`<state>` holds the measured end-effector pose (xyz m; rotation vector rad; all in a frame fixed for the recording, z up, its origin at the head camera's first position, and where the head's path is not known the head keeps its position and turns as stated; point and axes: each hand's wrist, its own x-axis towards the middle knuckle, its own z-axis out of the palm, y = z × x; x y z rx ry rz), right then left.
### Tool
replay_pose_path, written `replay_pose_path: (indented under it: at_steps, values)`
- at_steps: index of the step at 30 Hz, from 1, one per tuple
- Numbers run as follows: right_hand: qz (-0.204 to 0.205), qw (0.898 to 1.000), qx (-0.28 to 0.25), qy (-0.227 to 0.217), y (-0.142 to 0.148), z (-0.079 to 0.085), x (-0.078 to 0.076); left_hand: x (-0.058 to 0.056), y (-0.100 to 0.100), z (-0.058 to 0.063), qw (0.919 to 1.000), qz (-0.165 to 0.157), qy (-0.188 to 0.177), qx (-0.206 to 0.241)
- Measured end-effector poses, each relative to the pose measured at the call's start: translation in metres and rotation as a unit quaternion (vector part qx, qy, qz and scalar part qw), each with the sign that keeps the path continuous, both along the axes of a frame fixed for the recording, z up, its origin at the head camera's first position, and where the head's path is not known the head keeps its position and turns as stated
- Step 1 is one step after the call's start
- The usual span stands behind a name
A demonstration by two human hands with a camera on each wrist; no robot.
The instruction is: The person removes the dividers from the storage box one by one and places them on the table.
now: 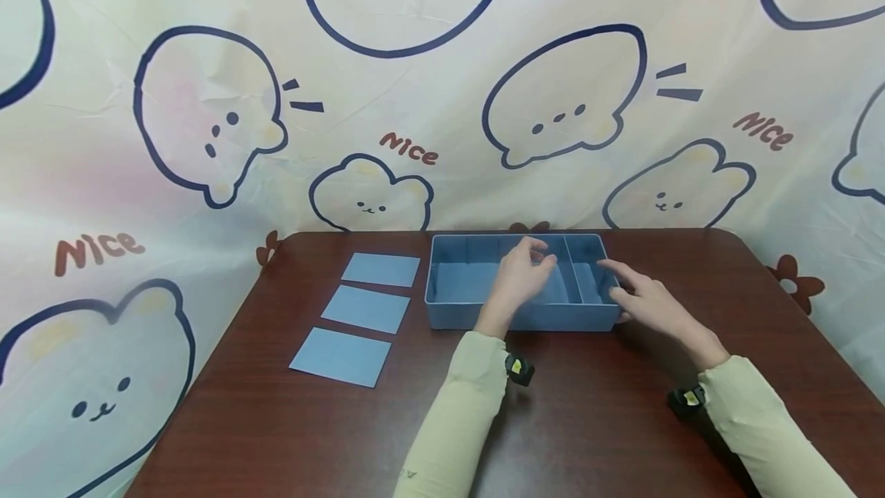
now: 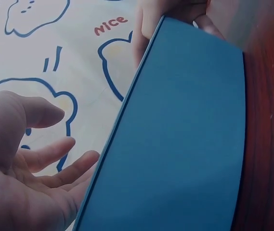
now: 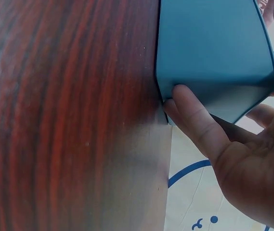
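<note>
A blue plastic box (image 1: pixel 522 317) with a divider (image 1: pixel 575 271) stands on the table, its long side towards me. My left hand (image 1: pixel 520 273) is above its larger compartment, fingers loosely bent and holding nothing. In the left wrist view the left hand (image 2: pixel 35 159) appears beyond the box's long wall (image 2: pixel 175 125), with space between thumb and fingers. At the box's right end, my right hand (image 1: pixel 650 302) holds the short wall, with index finger and thumb at the rim. The right wrist view has other fingers (image 3: pixel 194 115) against the outside of that end wall.
Three flat blue rectangular pieces lie in a column left of the box: a far one (image 1: pixel 380 270), a middle one (image 1: pixel 366 309) and a near one (image 1: pixel 342 357). The dark wooden table (image 1: pixel 588 421) ends at a printed cloth backdrop (image 1: pixel 456 106).
</note>
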<state>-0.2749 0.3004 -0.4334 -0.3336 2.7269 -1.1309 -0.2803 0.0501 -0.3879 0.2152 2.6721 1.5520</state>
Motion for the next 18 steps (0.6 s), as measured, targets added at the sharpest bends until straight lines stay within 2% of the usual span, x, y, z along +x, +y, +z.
replay_pose_path:
  at_steps: [11,18]
  values:
    - [-0.001,1.0,0.004,-0.001,0.0,0.001,-0.001,-0.002,0.013,-0.001,0.999,-0.008,-0.028,0.035]
    - [0.0,1.0,0.004,-0.003,0.0,0.001,-0.001,-0.004,0.021,-0.007,0.9978,-0.012,-0.043,0.049]
